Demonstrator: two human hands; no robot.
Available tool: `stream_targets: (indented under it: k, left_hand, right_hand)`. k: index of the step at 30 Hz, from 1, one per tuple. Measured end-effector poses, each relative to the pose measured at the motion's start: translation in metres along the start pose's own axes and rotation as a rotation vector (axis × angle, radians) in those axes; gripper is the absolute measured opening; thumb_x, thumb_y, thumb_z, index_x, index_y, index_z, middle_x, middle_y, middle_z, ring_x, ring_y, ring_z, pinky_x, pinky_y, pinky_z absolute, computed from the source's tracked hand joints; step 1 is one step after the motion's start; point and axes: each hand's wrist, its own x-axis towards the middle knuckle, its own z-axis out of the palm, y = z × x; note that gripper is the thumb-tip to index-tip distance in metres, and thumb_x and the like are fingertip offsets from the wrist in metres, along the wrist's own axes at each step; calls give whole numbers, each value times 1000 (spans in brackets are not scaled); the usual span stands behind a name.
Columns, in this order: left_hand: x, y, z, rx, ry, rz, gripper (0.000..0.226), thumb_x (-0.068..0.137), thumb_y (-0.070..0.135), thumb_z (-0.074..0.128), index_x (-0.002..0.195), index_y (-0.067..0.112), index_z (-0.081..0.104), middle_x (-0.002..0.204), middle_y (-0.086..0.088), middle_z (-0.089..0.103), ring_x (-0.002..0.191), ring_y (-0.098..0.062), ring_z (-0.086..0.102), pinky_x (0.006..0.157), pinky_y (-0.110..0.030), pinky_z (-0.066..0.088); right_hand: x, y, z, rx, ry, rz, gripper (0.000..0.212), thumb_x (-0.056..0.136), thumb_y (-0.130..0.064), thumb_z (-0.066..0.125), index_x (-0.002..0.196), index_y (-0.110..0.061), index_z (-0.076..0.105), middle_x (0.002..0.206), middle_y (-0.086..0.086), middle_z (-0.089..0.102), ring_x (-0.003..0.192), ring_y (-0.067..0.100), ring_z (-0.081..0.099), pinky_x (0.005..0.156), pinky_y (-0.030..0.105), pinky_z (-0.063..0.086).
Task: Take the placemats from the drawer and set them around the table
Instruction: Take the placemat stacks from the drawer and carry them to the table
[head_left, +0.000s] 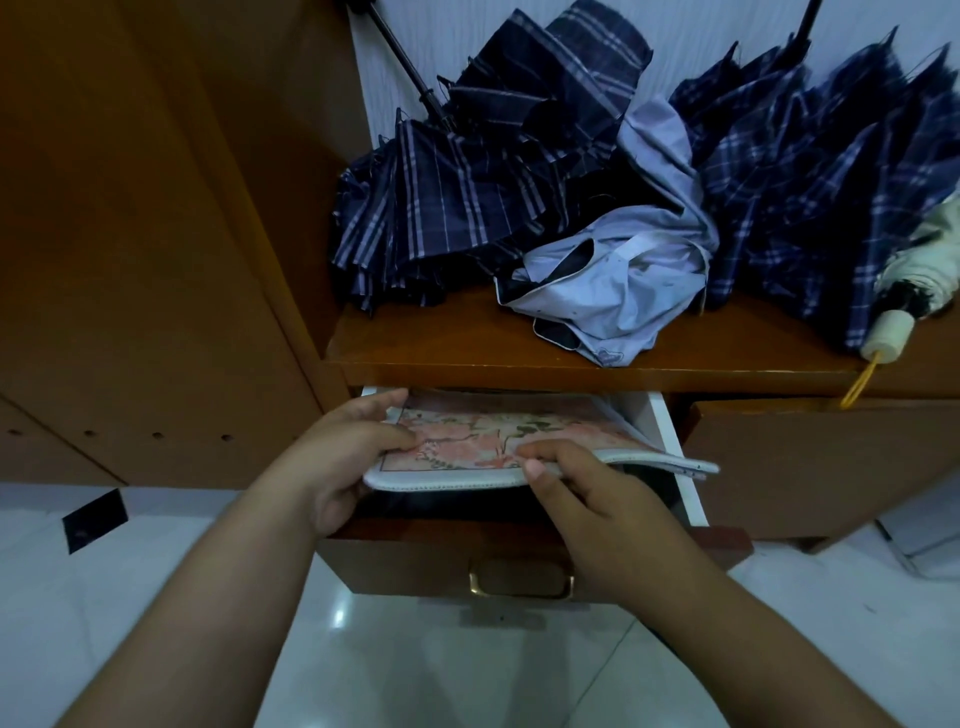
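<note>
Pink-flowered placemats (467, 441), likely light and floppy, droop just beyond our right hand (587, 499), so we pinch their near edge with it and our left hand (337, 462), above the open drawer (662, 426).

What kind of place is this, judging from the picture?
Likely a home, at a wooden cabinet: folded umbrellas heaped on its shelf, an open drawer of floral placemats, which the left hand and right hand grip, and a glossy tiled floor.
</note>
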Motion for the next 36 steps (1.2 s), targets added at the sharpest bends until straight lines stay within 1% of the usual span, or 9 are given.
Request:
stream_targets:
  k: [9,12,15,18,23,26,30,33,36]
  left_hand:
    - [-30,8,31,-127,-10,-267,22,90,4,61,111,11,64,90,-12,77,72,-21,73,60,-30,60]
    - [-45,13,35,-134,24,-301,22,88,12,71,109,18,66,96,-8,78,85,-19,72,86,-37,55]
    - [-68,27,45,-160,31,-220,23,90,0,65,101,20,69,97,-10,78,82,-20,75,66,-33,62]
    - [-95,49,57,-52,112,-91,59,87,0,70,139,23,53,115,-4,70,90,-19,75,73,-30,62]
    - [-151,103,76,41,39,77,67,85,4,75,139,39,53,127,10,60,101,-12,70,77,-30,61]
    - [-190,149,81,21,-51,105,64,83,3,76,127,47,62,120,17,62,100,-9,71,77,-30,60]
    - [-247,221,80,-55,-177,72,64,79,0,76,129,38,64,132,3,62,107,-20,70,83,-41,60]
    - [-292,278,72,-86,-320,59,65,75,1,76,129,35,65,130,2,67,112,-28,68,84,-45,59]
    - [-333,332,57,-43,-394,57,64,75,2,74,129,34,65,127,3,68,112,-30,68,84,-46,59]
  right_hand:
    - [-8,-16,-27,76,-21,126,29,86,-64,34,111,-59,50,89,-2,69,79,11,62,70,36,58]
    - [-10,-29,-36,101,-48,194,23,93,-54,37,112,-56,50,92,-4,68,80,10,63,75,36,57]
    - [-14,-45,-54,104,-89,290,23,95,-49,38,113,-53,52,87,-10,64,73,5,61,69,30,55]
    - [-24,-62,-77,145,-128,423,28,94,-48,43,121,-51,51,89,-16,58,71,4,60,58,25,49]
    - [-53,-94,-129,205,-287,841,64,90,-64,43,146,-35,33,135,5,50,107,25,56,73,34,46]
    - [-83,-115,-158,357,-314,1055,78,79,-81,42,146,-47,25,150,7,36,123,42,46,85,53,44]
    - [-117,-155,-187,627,-219,1018,81,71,-81,55,142,-44,38,144,-6,46,122,27,49,89,45,41]
    - [-133,-191,-210,1162,-223,943,72,73,-67,69,132,-27,59,122,6,68,109,26,66,94,46,49]
    - [-141,-234,-238,1401,-111,768,62,80,-43,78,136,-42,50,133,7,61,119,33,60,98,52,47]
